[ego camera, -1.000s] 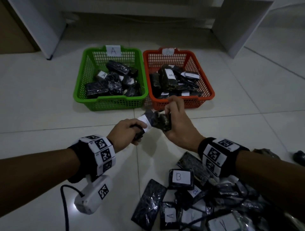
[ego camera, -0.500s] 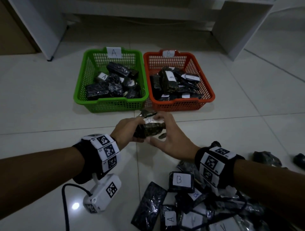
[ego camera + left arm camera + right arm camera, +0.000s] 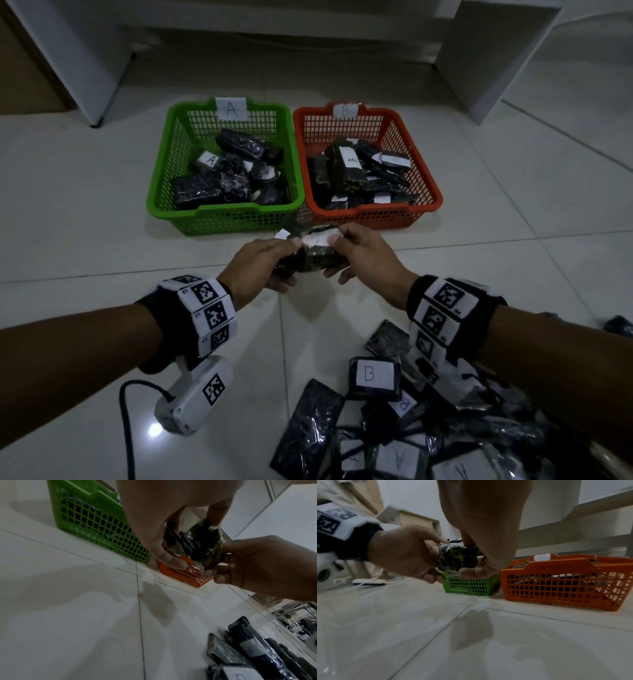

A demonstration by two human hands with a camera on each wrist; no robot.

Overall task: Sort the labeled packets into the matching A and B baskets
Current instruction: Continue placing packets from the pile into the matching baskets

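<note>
A dark wrapped packet [image 3: 315,255] with a white label on top hangs between both hands just in front of the baskets. My left hand [image 3: 274,262] grips its left end, thumb on top. From the other side my right hand [image 3: 346,255] pinches the label edge, fingers curled underneath. The letter on the label is unreadable. The left wrist view shows the packet [image 3: 205,547] with a second dark piece beside it in my left hand [image 3: 163,536]. The green basket A [image 3: 222,219] and the orange basket B [image 3: 373,217] each hold several packets.
A pile of several labeled packets [image 3: 373,377] lies on the tiled floor at the bottom right, under my right forearm. Two stray dark items [image 3: 618,325] sit at the far right. White furniture legs [image 3: 486,68] stand behind the baskets.
The packet came down from my raised right hand and turned label-up. My right hand briefly lay open under it and now pinches it again; my left hand kept hold.
</note>
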